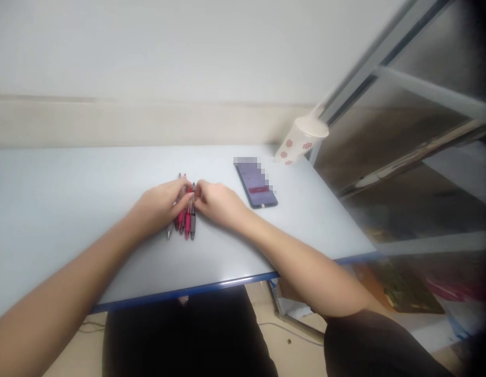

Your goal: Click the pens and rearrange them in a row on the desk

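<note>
Several pens (pixel 187 219), red and grey, lie side by side on the pale table (pixel 70 199) with their tips toward me. My left hand (pixel 160 201) rests over their left side, fingers curled onto the pens. From the right, my right hand (pixel 217 201) comes in with its fingertips pinched at the upper end of the grey pen (pixel 193 220). Both hands touch the bunch and meet above it.
A dark phone (pixel 256 186) with a lit screen lies just right of my right hand. A paper cup (pixel 300 140) with red flower marks lies tipped at the table's far right corner. Metal frame rails (pixel 404 78) stand to the right. The blue table edge (pixel 188 290) is near me.
</note>
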`<state>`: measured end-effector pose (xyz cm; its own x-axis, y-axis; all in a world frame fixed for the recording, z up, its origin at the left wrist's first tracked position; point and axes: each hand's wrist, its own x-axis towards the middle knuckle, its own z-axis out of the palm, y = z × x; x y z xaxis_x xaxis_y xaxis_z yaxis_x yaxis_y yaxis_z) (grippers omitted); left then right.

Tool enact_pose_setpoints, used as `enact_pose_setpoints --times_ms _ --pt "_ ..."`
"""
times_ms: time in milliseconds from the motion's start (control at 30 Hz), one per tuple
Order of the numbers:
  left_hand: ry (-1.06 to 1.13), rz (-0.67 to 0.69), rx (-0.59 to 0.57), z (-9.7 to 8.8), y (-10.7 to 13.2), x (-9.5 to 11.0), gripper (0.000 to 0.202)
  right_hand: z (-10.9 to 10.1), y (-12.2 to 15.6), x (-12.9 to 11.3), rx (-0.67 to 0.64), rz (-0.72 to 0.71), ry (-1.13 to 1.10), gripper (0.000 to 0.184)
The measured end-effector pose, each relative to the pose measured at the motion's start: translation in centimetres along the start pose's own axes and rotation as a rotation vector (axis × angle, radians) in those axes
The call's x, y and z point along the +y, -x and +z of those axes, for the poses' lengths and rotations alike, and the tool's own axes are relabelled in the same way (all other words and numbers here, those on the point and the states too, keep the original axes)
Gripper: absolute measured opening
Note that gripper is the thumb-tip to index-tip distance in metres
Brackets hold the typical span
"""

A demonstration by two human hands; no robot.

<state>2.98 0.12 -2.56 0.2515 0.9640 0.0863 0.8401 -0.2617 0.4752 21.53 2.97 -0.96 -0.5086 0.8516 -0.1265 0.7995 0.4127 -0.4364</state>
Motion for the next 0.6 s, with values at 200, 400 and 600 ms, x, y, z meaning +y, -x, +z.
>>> enact_pose_setpoints --times_ms 200,400,600 --pt "-0.1 -0.1 -0.023 -0.6 0.1 0.1 0.027 -0.9 0.7 -0.3 -0.018 -0.015 -0.022 0.03" --pt "-0.223 -0.126 -0.044 -0.6 -0.3 -0.1 0.028 -1.2 2.9 -2.1 -0.238 -0.108 0.207 0.036" --pt "-0.221 0.084 0.165 0.2 -0.3 -0.6 0.019 -2.0 3.4 -2.7 -0.313 -0.072 0.215 0.039"
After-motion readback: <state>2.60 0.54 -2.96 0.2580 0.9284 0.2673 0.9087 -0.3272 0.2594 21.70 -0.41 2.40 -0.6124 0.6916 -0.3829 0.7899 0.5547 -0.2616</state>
